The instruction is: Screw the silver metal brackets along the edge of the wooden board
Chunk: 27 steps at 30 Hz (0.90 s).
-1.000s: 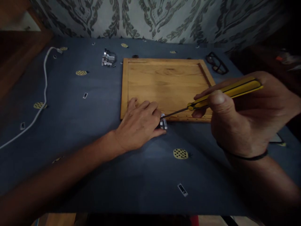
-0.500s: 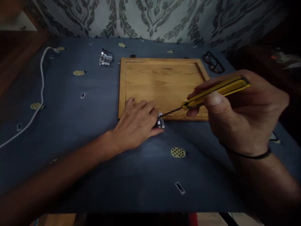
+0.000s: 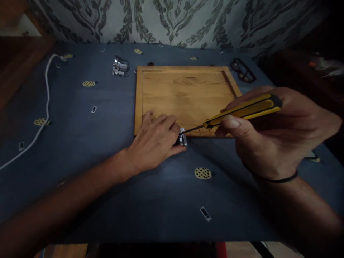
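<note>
A wooden cabinet door point(image 3: 185, 96) with a raised frame lies flat on the blue cloth. At its near edge my left hand point(image 3: 154, 143) is closed around a metal hinge point(image 3: 183, 139), fingers on top and thumb below; most of the hinge is hidden. My right hand point(image 3: 276, 132) grips a screwdriver point(image 3: 242, 111) by its yellow and black handle. The shaft slants down to the left, and its tip meets the hinge beside my left fingers. Whether the tip sits in a screw is too small to tell. Small dark holes run along the door's near edge.
More metal hinges point(image 3: 120, 67) lie left of the door's far corner. Dark-framed glasses point(image 3: 243, 71) rest beyond its right corner. A white cable point(image 3: 48, 89) curves along the left side. Patterned fabric point(image 3: 174, 21) hangs at the back of the cloth-covered table point(image 3: 107, 211).
My right hand has rolled around the screwdriver handle, the wrist swinging slightly and the handle's end dropping a little. The tip stays at the hinge. My left hand keeps its hold.
</note>
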{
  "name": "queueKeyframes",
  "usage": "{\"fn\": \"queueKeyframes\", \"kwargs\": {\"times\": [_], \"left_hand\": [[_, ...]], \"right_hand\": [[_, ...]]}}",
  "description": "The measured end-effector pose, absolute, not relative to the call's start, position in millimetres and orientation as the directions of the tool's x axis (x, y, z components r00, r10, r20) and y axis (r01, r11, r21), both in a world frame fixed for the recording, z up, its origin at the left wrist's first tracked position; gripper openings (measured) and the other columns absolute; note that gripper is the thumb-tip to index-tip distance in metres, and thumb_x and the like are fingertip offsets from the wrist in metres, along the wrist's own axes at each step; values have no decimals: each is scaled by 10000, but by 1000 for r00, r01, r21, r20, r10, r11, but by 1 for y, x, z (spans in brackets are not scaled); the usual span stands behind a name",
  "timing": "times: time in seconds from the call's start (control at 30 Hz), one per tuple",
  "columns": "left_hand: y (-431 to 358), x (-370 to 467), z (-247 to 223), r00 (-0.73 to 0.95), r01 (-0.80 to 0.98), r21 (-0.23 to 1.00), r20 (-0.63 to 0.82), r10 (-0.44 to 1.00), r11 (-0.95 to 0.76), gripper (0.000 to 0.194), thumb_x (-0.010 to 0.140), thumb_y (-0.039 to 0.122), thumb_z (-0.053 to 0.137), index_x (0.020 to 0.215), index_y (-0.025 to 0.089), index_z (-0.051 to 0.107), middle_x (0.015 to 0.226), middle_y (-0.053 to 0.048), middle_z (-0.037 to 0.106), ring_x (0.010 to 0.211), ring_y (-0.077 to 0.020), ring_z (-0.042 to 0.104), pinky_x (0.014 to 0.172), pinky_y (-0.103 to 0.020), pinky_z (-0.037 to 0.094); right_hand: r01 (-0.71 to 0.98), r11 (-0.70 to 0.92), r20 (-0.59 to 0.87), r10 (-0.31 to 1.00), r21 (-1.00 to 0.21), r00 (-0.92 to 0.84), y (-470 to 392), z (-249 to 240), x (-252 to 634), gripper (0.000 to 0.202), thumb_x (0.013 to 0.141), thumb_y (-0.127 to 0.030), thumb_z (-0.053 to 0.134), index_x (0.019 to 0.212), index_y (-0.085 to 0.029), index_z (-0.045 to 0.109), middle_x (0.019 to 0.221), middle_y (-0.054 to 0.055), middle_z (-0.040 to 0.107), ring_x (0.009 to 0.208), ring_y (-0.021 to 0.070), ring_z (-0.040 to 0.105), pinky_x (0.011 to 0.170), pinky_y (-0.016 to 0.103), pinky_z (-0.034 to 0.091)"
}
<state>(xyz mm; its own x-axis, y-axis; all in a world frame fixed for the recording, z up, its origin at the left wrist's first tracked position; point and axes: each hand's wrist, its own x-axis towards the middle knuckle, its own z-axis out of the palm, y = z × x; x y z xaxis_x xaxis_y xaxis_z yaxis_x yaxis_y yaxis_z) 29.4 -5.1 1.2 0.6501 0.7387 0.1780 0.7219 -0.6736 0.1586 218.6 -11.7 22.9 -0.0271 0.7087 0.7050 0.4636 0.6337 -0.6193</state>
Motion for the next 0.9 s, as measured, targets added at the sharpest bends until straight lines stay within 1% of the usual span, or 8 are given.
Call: {"fn": "queueKeyframes", "kwargs": {"times": [0.07, 0.13, 0.2, 0.33, 0.43, 0.5, 0.67, 0.9], "left_hand": [[-5, 29, 1, 650, 722, 153, 186, 737, -675, 328, 916, 446, 671, 1011, 133, 686, 1033, -107, 677, 1037, -293, 621, 991, -477, 381], [-5, 30, 0, 649, 722, 153, 188, 738, -674, 333, 914, 446, 675, 1016, 129, 683, 1039, -107, 677, 1028, -292, 623, 992, -481, 376], [-5, 29, 0, 652, 719, 158, 184, 736, -676, 342, 911, 448, 678, 1023, 124, 680, 1044, -107, 674, 1022, -291, 622, 993, -485, 372], [-6, 29, -1, 651, 718, 161, 189, 735, -678, 353, 901, 456, 690, 1028, 127, 679, 1041, -107, 670, 1031, -293, 615, 990, -485, 369], [-5, 29, -1, 651, 717, 162, 189, 735, -678, 366, 893, 458, 701, 1036, 122, 684, 1047, -110, 672, 1041, -296, 618, 1002, -502, 373], [-5, 29, 0, 654, 716, 164, 185, 734, -679, 368, 894, 456, 701, 1037, 117, 687, 1052, -113, 674, 1046, -297, 622, 1001, -508, 382], [-6, 30, 2, 653, 722, 171, 154, 742, -670, 376, 899, 453, 695, 1049, 108, 685, 1074, -122, 676, 1066, -308, 622, 1008, -522, 387], [-5, 30, 2, 647, 722, 165, 181, 740, -672, 366, 892, 451, 706, 1035, 115, 690, 1061, -117, 682, 1055, -301, 627, 1011, -522, 389]], "right_hand": [[505, 606, 724, 688, -615, 55, -14, 22, 218, 278, 829, -475, 739, 683, -266, 627, 650, -16, 604, 572, 146, 555, 532, 355, 407], [557, 551, 723, 678, -621, 135, -16, 24, 218, 338, 856, -548, 676, 671, -270, 624, 656, 4, 601, 574, 156, 562, 525, 371, 418], [584, 516, 712, 683, -626, 159, -16, 26, 218, 358, 868, -558, 657, 664, -268, 613, 647, 8, 592, 559, 148, 544, 517, 372, 412], [498, 615, 725, 687, -612, 43, -12, 25, 220, 239, 862, -404, 724, 728, -246, 604, 607, -41, 600, 548, 104, 544, 501, 305, 388], [513, 618, 720, 694, -596, 1, -11, 22, 221, 249, 869, -373, 728, 722, -209, 611, 624, -70, 603, 579, 55, 567, 530, 245, 402], [525, 619, 722, 691, -583, -13, -10, 20, 221, 255, 876, -363, 724, 719, -191, 618, 633, -76, 607, 591, 36, 568, 550, 233, 408], [503, 638, 729, 684, -583, -22, -8, 20, 222, 238, 876, -339, 725, 722, -185, 628, 632, -67, 608, 570, 50, 566, 522, 254, 398], [488, 633, 719, 694, -601, -15, -10, 20, 221, 216, 865, -338, 735, 738, -194, 636, 643, -59, 625, 574, 72, 586, 529, 274, 406]]}}
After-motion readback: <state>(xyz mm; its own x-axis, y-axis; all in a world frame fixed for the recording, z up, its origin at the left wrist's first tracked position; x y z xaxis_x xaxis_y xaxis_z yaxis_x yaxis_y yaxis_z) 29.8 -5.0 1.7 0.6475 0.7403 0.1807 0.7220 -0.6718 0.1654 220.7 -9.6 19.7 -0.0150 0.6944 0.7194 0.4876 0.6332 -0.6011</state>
